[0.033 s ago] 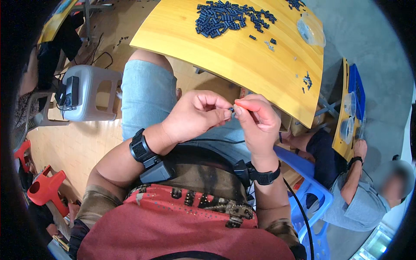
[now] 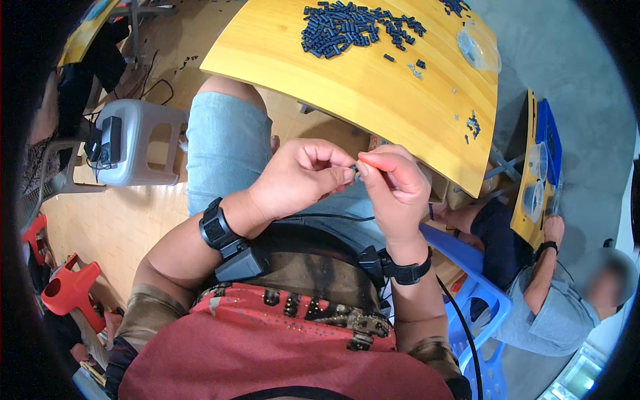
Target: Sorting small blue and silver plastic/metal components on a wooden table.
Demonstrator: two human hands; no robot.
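In front of my lap, both hands meet fingertip to fingertip. My left hand (image 2: 293,177) is closed in a pinch, thumb against forefinger, on a small dark part (image 2: 355,169). Most of that part is covered by the fingers, so its shape is hard to read. Close against it, my right hand (image 2: 400,190) is pinched too; what lies between its thumb and forefinger is hidden. Beyond the hands, a heap of small black cylindrical pieces (image 2: 337,30) lies on the yellow table (image 2: 373,93).
Small dark bits (image 2: 473,125) and pale bits (image 2: 416,72) are scattered on the table, near a clear round tray (image 2: 475,50). A grey stool (image 2: 143,143) stands left, a red stool (image 2: 70,290) lower left. At right, a person (image 2: 547,300) sits near a blue chair (image 2: 477,303).
My right fingertips have shifted very slightly left, toward the left fingertips. Otherwise the scene looks the same.
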